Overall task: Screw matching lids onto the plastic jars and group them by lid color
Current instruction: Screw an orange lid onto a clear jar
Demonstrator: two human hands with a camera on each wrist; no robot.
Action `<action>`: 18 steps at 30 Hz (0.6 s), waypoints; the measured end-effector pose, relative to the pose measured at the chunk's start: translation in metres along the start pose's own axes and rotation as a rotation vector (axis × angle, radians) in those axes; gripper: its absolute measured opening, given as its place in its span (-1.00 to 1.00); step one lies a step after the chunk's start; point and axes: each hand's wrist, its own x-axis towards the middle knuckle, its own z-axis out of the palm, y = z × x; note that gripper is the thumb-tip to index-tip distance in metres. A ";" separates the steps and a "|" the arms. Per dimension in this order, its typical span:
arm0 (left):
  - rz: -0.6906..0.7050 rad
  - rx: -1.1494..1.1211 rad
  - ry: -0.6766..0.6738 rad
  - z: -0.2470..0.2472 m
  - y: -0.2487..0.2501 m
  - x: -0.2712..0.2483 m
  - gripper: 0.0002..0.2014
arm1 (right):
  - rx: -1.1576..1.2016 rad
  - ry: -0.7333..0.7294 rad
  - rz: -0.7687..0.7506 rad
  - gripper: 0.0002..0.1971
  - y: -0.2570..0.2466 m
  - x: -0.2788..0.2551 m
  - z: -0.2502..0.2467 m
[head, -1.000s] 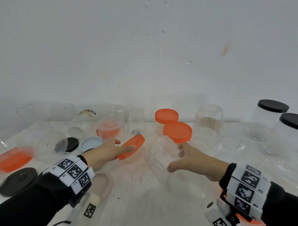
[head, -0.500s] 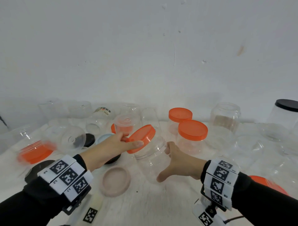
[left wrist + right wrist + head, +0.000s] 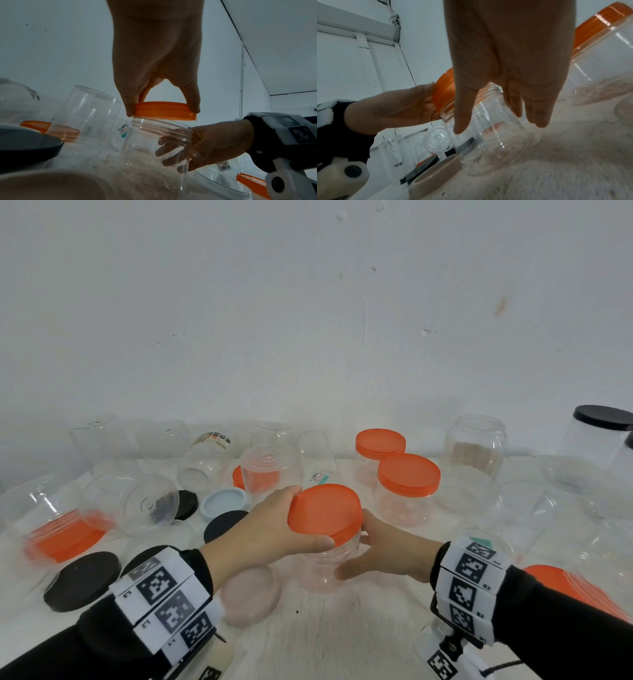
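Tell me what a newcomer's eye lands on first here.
The orange lid at centre, gripped by the left hand and set on the mouth of the clear jar that the right hand holds; the threads still show below it. Behind stand two orange-lidded jars, with loose black lids at the left.

You're in a bare, plain room, its kind unclear: a scuffed white plaster wall (image 3: 308,320) behind a worn white bench (image 3: 342,638), and a white panelled door (image 3: 351,60) in the right wrist view.
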 end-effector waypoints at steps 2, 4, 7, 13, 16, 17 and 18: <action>0.013 0.042 0.005 0.002 0.000 0.000 0.02 | -0.008 0.004 0.006 0.07 0.002 0.000 0.001; 0.034 0.074 0.000 0.004 -0.001 -0.001 0.07 | -0.014 0.005 0.017 0.07 0.003 0.000 0.001; 0.056 0.095 0.011 0.009 -0.002 -0.001 0.10 | -0.014 0.005 0.035 0.06 0.003 0.001 0.001; 0.068 0.070 0.039 0.017 -0.011 -0.002 0.11 | -0.045 -0.006 0.039 0.04 0.000 -0.004 -0.006; 0.029 -0.020 0.018 0.018 -0.018 0.000 0.26 | -0.095 -0.016 0.016 0.12 -0.010 -0.007 -0.016; 0.005 -0.079 -0.002 0.018 -0.021 0.001 0.32 | -0.113 -0.018 -0.001 0.15 -0.016 -0.008 -0.019; -0.024 -0.148 -0.030 0.019 -0.024 0.001 0.38 | -0.136 -0.021 -0.021 0.18 -0.022 -0.008 -0.021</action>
